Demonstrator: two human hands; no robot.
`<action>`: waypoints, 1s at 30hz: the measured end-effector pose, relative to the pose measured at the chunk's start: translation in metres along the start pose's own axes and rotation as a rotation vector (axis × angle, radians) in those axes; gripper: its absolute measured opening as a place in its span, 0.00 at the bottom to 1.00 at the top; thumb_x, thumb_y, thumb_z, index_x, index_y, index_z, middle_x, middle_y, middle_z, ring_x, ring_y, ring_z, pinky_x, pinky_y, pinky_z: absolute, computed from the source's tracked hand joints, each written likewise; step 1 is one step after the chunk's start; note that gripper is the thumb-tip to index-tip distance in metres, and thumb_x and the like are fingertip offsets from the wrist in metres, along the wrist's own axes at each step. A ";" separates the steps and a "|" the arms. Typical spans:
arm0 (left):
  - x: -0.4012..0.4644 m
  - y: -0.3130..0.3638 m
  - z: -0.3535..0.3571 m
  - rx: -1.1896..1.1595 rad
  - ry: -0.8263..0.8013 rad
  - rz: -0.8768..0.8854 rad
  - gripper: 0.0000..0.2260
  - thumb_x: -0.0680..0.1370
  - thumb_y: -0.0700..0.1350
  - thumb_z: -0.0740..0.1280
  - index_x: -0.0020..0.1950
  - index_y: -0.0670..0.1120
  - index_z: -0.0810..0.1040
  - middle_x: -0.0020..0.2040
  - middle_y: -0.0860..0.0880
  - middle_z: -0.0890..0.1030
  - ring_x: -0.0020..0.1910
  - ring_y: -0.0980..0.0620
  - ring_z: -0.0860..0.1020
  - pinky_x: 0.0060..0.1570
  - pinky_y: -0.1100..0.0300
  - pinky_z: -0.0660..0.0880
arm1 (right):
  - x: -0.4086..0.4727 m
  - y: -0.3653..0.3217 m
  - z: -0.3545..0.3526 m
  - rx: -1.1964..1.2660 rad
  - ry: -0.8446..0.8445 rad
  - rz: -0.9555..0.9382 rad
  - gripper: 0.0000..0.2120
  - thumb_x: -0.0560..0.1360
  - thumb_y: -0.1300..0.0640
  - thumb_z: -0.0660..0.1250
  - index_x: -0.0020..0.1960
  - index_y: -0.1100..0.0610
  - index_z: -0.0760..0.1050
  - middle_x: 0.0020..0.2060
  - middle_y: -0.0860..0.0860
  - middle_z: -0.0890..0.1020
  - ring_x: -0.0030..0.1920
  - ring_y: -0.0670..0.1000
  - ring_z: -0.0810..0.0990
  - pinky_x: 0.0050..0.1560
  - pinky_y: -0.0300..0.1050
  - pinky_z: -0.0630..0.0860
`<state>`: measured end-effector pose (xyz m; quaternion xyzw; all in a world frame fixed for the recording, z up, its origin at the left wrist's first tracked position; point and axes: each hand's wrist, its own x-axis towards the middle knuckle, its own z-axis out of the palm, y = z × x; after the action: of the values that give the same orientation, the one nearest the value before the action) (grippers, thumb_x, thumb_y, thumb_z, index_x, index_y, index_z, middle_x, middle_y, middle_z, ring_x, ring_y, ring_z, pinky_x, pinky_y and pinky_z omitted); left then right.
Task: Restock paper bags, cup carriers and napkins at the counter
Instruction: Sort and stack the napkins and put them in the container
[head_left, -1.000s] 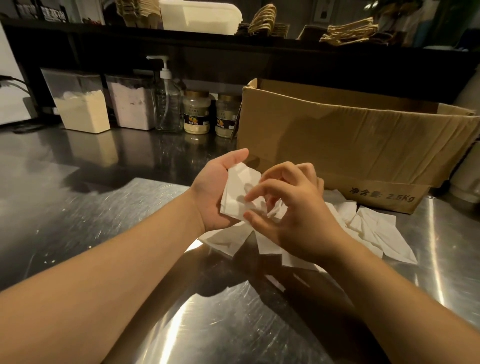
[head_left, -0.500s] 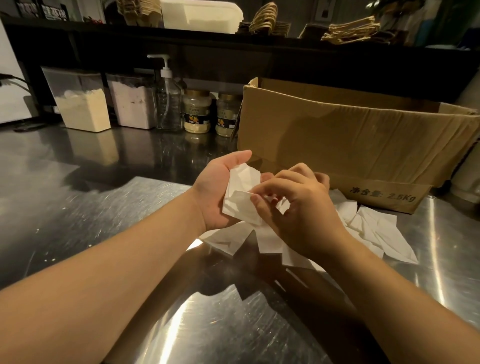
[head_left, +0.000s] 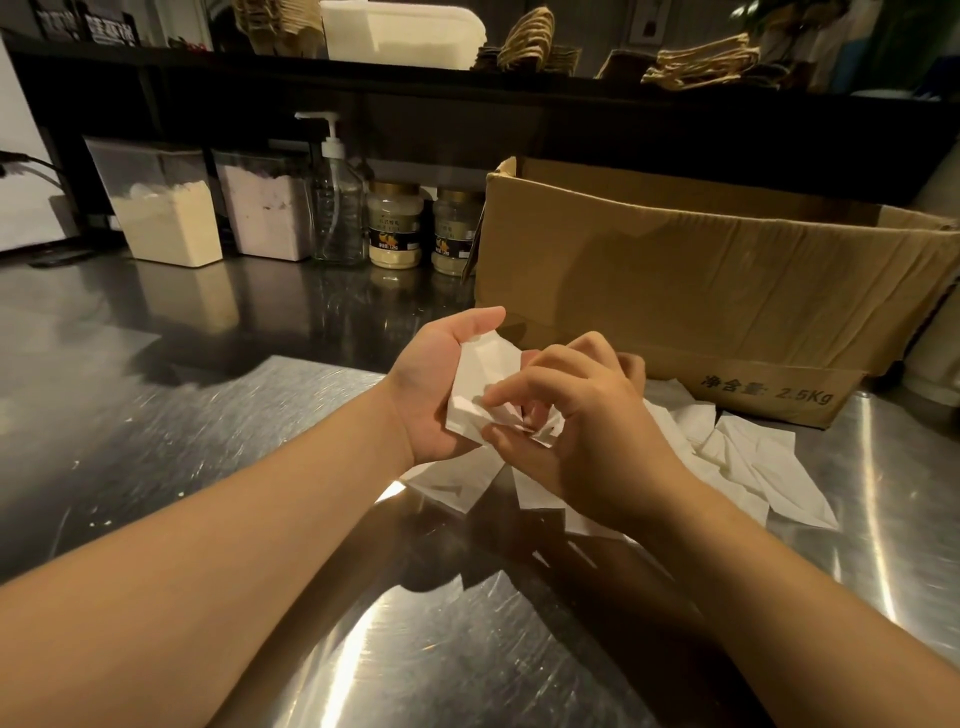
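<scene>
Napkins (head_left: 480, 387) held between both hands above the steel counter (head_left: 156, 415).

The left hand (head_left: 434, 395) cradles a small folded stack in its palm, thumb raised, while the right hand (head_left: 582, 431) pinches the stack's lower corner with curled fingers. More loose napkins (head_left: 753, 467) lie scattered on the counter under and right of the hands, just before an open cardboard box (head_left: 701, 291). Powder jars (head_left: 395, 226) and a pump bottle (head_left: 335, 208) stand behind to the left.

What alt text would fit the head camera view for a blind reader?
Left hand holds a small stack of white paper napkins while the right hand pinches its edge, above loose white napkins on a steel counter. A brown cardboard box stands behind.
</scene>
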<state>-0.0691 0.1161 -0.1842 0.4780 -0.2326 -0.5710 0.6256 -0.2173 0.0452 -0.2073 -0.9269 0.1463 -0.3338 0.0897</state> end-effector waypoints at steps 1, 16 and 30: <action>0.001 0.000 0.000 0.001 -0.002 -0.005 0.19 0.80 0.60 0.62 0.61 0.49 0.75 0.41 0.45 0.84 0.45 0.46 0.80 0.42 0.54 0.81 | 0.000 0.001 0.000 -0.010 0.007 -0.003 0.09 0.72 0.46 0.76 0.53 0.41 0.84 0.53 0.39 0.80 0.58 0.45 0.67 0.58 0.47 0.55; 0.001 -0.006 -0.002 0.148 -0.183 0.022 0.18 0.65 0.44 0.65 0.55 0.49 0.77 0.42 0.45 0.81 0.46 0.45 0.77 0.44 0.52 0.78 | 0.003 -0.011 -0.020 0.124 -0.295 0.164 0.66 0.59 0.36 0.82 0.74 0.28 0.32 0.74 0.37 0.58 0.68 0.36 0.51 0.79 0.62 0.52; 0.003 0.014 -0.016 -0.253 -0.131 0.024 0.26 0.77 0.53 0.65 0.70 0.42 0.68 0.49 0.42 0.78 0.44 0.46 0.77 0.55 0.54 0.76 | 0.004 -0.002 -0.009 0.177 0.011 0.192 0.11 0.76 0.42 0.69 0.50 0.37 0.66 0.51 0.34 0.69 0.56 0.41 0.70 0.64 0.55 0.71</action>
<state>-0.0482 0.1170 -0.1803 0.3542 -0.2047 -0.6183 0.6711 -0.2198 0.0450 -0.1981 -0.8952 0.2045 -0.3406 0.2020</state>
